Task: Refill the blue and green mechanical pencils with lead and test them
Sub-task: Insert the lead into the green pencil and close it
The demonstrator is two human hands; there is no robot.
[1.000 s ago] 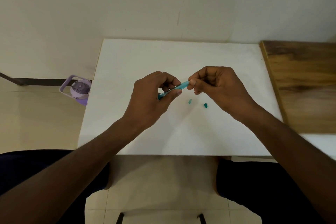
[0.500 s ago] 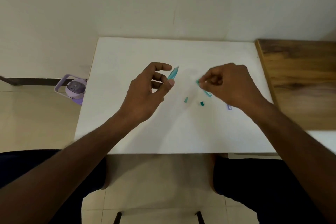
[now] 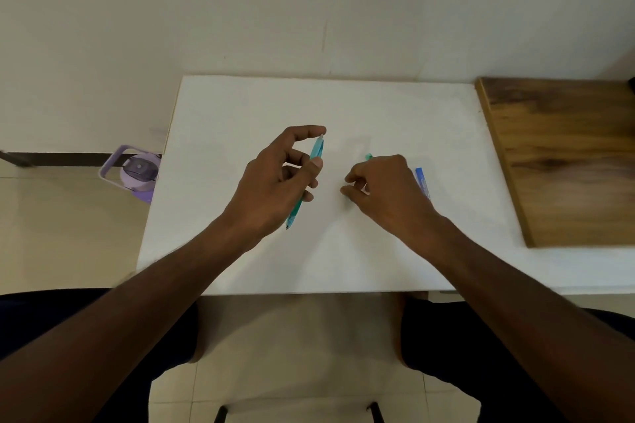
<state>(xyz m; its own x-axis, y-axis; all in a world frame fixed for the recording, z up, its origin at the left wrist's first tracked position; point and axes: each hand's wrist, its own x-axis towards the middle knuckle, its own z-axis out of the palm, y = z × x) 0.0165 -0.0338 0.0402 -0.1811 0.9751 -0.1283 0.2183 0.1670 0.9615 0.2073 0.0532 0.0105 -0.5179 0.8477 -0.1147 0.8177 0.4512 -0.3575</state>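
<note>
White table [image 3: 240, 106] is seen from above, set against a pale wall. A wooden board [image 3: 563, 154] is laid at its right edge, its near end over the white top. Tiled floor is seen on the left, and a purple water bottle [image 3: 139, 170] with a handle is stood there, just beside the table's left edge. Dark-clothed legs are seen below the table's near edge.

Both bare forearms are extended over the table from the bottom corners.

Left hand [image 3: 275, 182] is held over the middle of the table. The blue pencil [image 3: 316, 153], a translucent teal-blue, is gripped in it: thumb and middle fingers are closed round the barrel, and the index finger is curled over the top end. The pencil is held steeply, top end away from the person, tip pointing down toward the person at the table. Whether the tip touches the surface cannot be told.

Right hand [image 3: 388, 192] is lowered to the table just right of the left hand, apart from it. Fingers are bent down with thumb and index fingertips close together near the surface; whether anything is pinched there cannot be told.

A small green piece [image 3: 368, 157] is seen sticking out beyond the right hand's knuckles; the rest is hidden. A blue lead case [image 3: 423, 182] is laid on the table just right of the right hand, partly covered by it.
</note>
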